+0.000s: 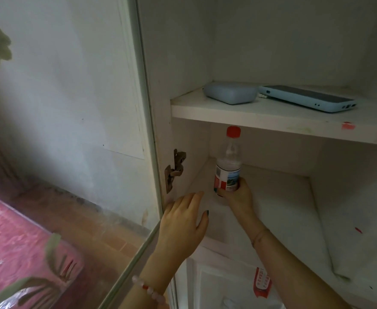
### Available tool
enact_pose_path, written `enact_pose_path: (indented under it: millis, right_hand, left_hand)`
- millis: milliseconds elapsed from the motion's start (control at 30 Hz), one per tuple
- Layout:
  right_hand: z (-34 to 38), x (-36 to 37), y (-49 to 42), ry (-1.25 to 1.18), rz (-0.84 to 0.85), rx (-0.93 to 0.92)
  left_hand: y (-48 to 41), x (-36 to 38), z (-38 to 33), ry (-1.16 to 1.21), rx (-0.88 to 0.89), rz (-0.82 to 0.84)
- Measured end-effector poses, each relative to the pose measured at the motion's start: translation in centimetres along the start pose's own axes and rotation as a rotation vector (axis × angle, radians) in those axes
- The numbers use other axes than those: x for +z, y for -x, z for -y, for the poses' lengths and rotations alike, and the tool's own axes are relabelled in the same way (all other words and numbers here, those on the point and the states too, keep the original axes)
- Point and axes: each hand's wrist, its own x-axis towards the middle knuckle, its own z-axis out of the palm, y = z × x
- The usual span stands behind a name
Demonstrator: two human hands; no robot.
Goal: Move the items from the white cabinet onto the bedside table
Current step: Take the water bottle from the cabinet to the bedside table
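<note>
Closest to camera, at bottom centre: pink bead bracelet (148, 288) on left wrist. Filling left half of frame: open glass door (71, 130). On right: white cabinet (350, 186) with upper shelf (272, 118) and lower compartment. Near centre: left hand (183, 221), fingers straight, holding nothing, just beside door edge. Up and right of its fingertips: right hand (236, 195), curled round base of water bottle (228, 166), upright in lower compartment, red cap just under upper shelf. On upper shelf, upper right: phone (305, 98) in blue cover, lying flat; beside it on left, blue case (229, 93).
</note>
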Motion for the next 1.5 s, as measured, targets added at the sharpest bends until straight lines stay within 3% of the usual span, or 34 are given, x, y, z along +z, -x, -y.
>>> enact_pose_path:
  millis: [200, 433, 633, 1033, 1267, 1500]
  right_hand:
    - [0.8, -2.0, 4.7, 0.017, -0.019, -0.068]
    - [3.1, -3.8, 10.9, 0.040, 0.011, -0.159]
    - [2.8, -5.4, 16.0, 0.059, 0.069, -0.149]
    - [1.5, -12.2, 28.2, 0.015, 0.316, -0.083]
    - [0.9, -16.5, 35.2, 0.094, 0.486, -0.163]
    - [1.3, -15.1, 41.8, 0.086, 0.715, -0.147]
  left_hand:
    - [-0.4, -1.4, -1.8, 0.276, -0.054, -0.010]
    - [0.0, -3.8, -4.7, 1.072, -0.325, 0.016]
    - [2.6, -6.1, -6.5, 1.351, -0.360, -0.043]
    - [14.1, -10.7, -12.6, 1.296, -0.460, 0.001]
    - [23.4, -14.5, -17.7, 1.240, -0.597, -0.115]
    - [31.3, -19.3, -19.3, 1.210, -0.773, -0.235]
